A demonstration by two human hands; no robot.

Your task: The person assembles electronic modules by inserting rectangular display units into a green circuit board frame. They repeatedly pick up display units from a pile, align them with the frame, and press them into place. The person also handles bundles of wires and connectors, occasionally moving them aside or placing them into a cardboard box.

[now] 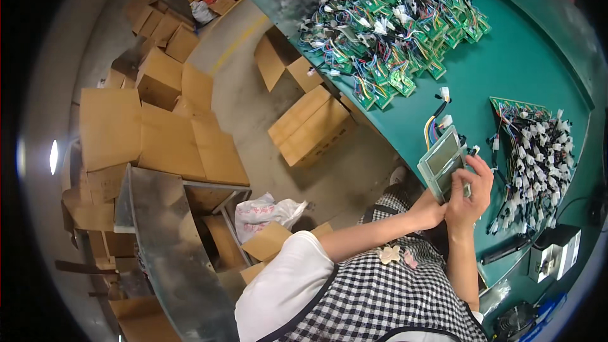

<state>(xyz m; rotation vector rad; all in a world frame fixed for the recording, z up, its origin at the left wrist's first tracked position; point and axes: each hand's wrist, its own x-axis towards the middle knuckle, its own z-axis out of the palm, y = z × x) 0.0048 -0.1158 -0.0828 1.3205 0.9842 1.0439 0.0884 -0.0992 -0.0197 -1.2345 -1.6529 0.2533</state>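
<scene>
An LCD circuit board point(443, 157) with a grey screen is held tilted over the front edge of the green table. Coloured wires point(433, 125) with white plugs stick out from its far side. My left hand point(431, 209) grips the board's near end from below; its fingers are mostly hidden. Over the board's right side my right hand point(470, 191) is closed, with curled fingers touching the screen and edge. Close to its fingertips is a small connector point(474, 150). What else the right fingers may pinch is too small to make out.
A large heap of wired green circuit boards point(392, 25) covers the table's far left. To the right lies a second pile with white plugs point(538, 158). A black-handled tool point(503, 251) rests near a white box point(555, 253). Cardboard boxes point(313, 125) stand on the floor at left.
</scene>
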